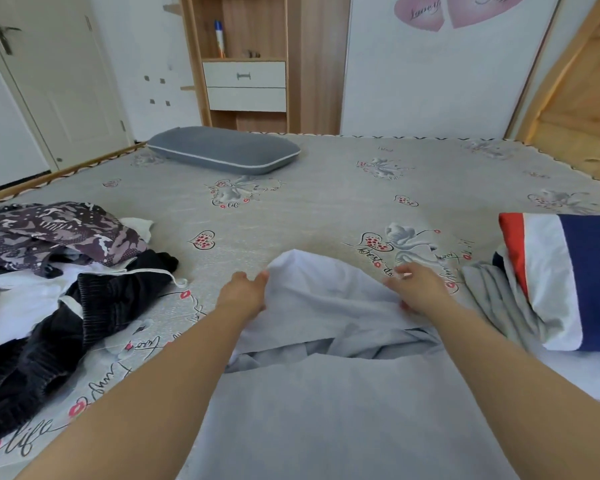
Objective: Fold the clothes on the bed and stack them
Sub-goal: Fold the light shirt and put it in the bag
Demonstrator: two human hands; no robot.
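A light grey garment [326, 393] lies spread on the bed in front of me, its far part folded over into a raised flap. My left hand [245, 291] pinches the flap's left edge. My right hand [418, 289] grips the cloth at the flap's right side, fingers curled into it. At the left lies a heap of unfolded clothes [49, 271]: a purple camouflage piece, a white piece and a black one. At the right sits a folded red, white and navy garment [565, 282] on top of a folded grey piece [492, 296].
The bed [326, 192] has a grey sheet printed with hearts and flowers. A grey pillow [224, 149] lies at its far side. Behind stand a wooden shelf unit with white drawers [245, 86] and a white door [59, 81].
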